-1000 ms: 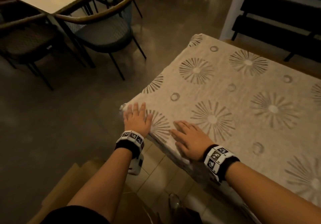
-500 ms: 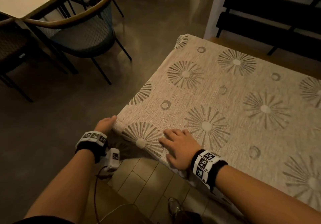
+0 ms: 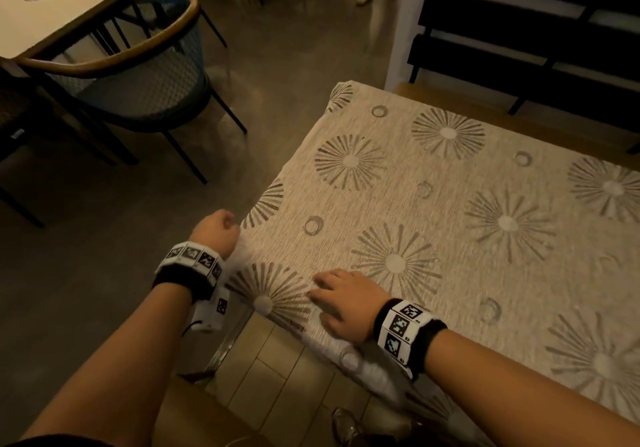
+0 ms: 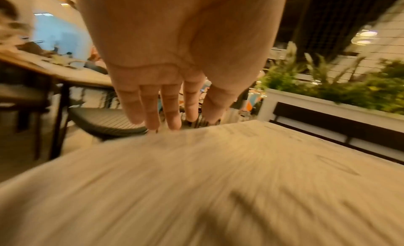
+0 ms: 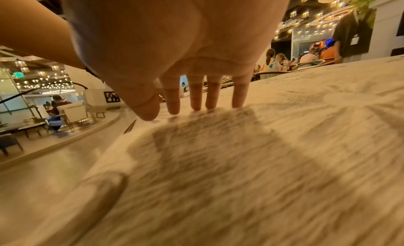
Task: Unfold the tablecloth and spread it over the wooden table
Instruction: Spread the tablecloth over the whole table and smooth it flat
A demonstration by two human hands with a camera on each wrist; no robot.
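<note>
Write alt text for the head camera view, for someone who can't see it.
A person's right hand rests flat on a beige starburst-patterned tablecloth covering a table, while the left hand is at the cloth's left edge. A dark chair and a pale table stand beyond.

open floor left of tablecloth, chair beyond

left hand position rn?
In the head view, the left hand sits at the tablecloth's left edge near its close corner, fingers bent down over the side, left of the right hand lying flat on the cloth.
</note>
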